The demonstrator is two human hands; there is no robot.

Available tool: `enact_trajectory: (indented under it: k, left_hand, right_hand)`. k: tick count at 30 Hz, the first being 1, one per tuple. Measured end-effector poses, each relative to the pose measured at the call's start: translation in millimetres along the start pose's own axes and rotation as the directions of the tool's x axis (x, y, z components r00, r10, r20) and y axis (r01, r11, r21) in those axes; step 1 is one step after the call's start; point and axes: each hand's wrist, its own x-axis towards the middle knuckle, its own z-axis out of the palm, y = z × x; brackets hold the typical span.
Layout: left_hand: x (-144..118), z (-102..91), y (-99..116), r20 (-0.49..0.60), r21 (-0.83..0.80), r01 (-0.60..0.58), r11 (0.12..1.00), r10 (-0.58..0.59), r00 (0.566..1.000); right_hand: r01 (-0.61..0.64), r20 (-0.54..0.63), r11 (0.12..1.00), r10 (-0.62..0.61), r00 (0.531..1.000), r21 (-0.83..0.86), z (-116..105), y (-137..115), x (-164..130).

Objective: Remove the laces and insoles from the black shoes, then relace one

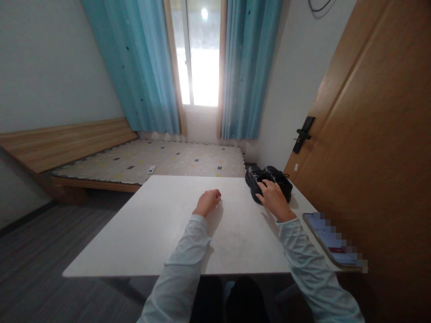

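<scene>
A pair of black lace-up sneakers (252,181) stands side by side at the far right corner of the white table (148,229). My right hand (273,197) lies over the openings at their near end, its fingers bent onto the shoes and the thumb lower on the left one. Part of the right shoe is hidden behind that hand. Near the middle of the table my left hand (208,202) rests with its fingers curled in, and nothing shows in it.
A phone or tablet (328,237), partly blurred out, lies along the table's right edge. Close on the right is a wooden door (377,148) with a black handle (303,134). Beyond the table stands a bed (188,159) with a white remote (151,169) on it.
</scene>
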Motion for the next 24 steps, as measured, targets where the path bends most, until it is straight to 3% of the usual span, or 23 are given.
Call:
enact_trajectory:
  k: [3, 6, 12, 19, 24]
  left_hand:
    - [0, -0.6, 1, -0.004, -0.002, -0.005, 1.0, 0.005, 1.0]
    - [-1, -1.0, 1, -0.006, -0.001, -0.012, 1.0, 0.012, 1.0]
    - [-1, 0.3, 1, -0.007, 0.005, -0.025, 1.0, 0.025, 1.0]
    - [-1, 2.0, 2, -0.005, 0.016, -0.041, 0.999, 0.041, 0.999]
    - [0, 4.4, 2, -0.001, 0.022, -0.05, 0.999, 0.05, 0.999]
  right_hand:
    - [0.001, -0.083, 0.999, 0.001, 0.997, 0.035, -8, -6, -4]
    - [0.086, -0.096, 0.984, -0.071, 0.993, 0.153, -9, -15, -12]
    - [0.236, -0.109, 0.954, -0.219, 0.97, 0.185, 13, -29, -24]
    - [0.167, -0.074, 0.951, -0.153, 0.985, 0.26, 27, -23, -29]
    - [0.05, -0.225, 0.965, 0.009, 0.974, 0.256, 31, -9, -24]
